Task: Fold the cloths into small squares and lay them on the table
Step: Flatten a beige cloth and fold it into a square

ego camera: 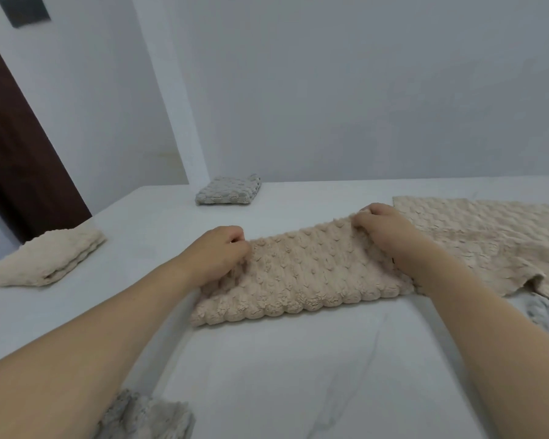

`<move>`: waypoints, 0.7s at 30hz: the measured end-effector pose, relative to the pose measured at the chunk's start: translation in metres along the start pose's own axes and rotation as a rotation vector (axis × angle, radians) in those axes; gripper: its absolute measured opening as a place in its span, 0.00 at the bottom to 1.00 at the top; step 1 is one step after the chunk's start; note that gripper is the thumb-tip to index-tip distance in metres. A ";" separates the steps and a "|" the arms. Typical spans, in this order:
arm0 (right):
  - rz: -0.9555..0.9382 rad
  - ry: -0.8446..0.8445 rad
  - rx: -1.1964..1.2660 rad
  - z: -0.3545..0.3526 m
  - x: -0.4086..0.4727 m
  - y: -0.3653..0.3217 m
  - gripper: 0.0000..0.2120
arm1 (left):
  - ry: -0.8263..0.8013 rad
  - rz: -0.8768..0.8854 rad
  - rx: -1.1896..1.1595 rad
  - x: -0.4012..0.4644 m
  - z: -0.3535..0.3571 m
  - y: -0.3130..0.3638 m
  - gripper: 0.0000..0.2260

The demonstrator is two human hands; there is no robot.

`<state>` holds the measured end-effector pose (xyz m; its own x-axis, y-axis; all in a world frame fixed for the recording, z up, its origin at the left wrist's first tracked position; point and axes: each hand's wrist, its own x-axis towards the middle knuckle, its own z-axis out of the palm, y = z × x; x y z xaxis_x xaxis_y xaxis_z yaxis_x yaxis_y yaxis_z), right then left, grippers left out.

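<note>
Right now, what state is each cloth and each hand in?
Beige cloth: folded into a long strip, flat on the table, both far corners gripped.
Left hand: fingers curled, pinching the strip's far left corner.
Right hand: gripping the strip's far right corner.
Grey cloth: folded square, lying far back.
Cream cloth: folded, at the left edge.
Second beige cloth: spread unfolded at right.

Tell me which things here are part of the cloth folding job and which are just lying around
Part of the job:
left hand
right hand
beige cloth being folded
unfolded beige cloth
folded cream cloth
folded grey cloth
table

Just there:
dark door
</note>
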<state>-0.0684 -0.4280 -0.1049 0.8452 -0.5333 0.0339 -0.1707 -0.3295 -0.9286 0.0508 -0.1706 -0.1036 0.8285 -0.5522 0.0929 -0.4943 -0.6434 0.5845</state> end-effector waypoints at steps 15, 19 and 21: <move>0.048 -0.078 0.063 -0.001 0.014 0.010 0.07 | -0.026 -0.044 -0.018 0.005 0.001 -0.017 0.03; 0.033 -0.101 0.007 -0.002 0.013 0.008 0.04 | -0.021 0.020 0.126 0.005 0.001 -0.018 0.05; 0.044 -0.103 -0.029 -0.002 0.012 0.007 0.04 | -0.009 0.048 0.222 0.004 0.001 -0.019 0.06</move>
<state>-0.0608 -0.4386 -0.1102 0.8838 -0.4656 -0.0463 -0.2222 -0.3305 -0.9173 0.0635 -0.1615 -0.1152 0.8006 -0.5892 0.1089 -0.5800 -0.7165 0.3875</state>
